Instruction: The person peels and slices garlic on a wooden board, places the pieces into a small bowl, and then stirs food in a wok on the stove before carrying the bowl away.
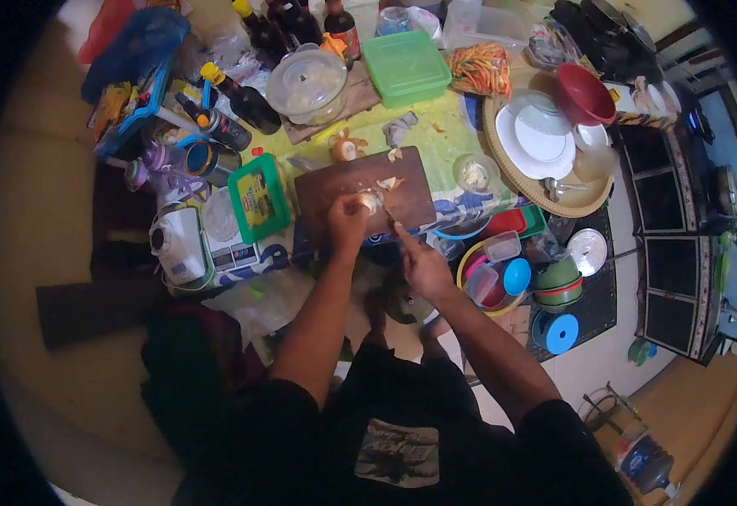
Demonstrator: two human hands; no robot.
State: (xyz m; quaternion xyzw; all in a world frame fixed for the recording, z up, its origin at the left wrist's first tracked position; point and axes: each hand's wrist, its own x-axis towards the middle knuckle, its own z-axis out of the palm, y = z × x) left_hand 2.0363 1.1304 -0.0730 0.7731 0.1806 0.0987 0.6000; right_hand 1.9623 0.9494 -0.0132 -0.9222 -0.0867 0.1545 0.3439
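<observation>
Here's a crowded table (436,135) under a yellow-green cloth in a small kitchen. At the far left sits a white appliance (179,244), then a green box (259,198) with a yellow label whose print is too small to read. Dark bottles (246,101) with yellow caps stand behind it, their labels unreadable too. On to the middle: the dark cutting board (364,194) lies right at the table's near edge. The left hand (347,221) has its fingers curled, pinching a pale piece (371,201) down on the board's near half. The right hand (423,266) is closed around a knife (395,223), its blade pointing at that piece. Only scraps lie on the board's far part, so there's bare wood there, though clutter hems it in on the left and far sides. Further right, a woven tray (503,164) holds white plates, and a stove (726,190) lines the right wall.
</observation>
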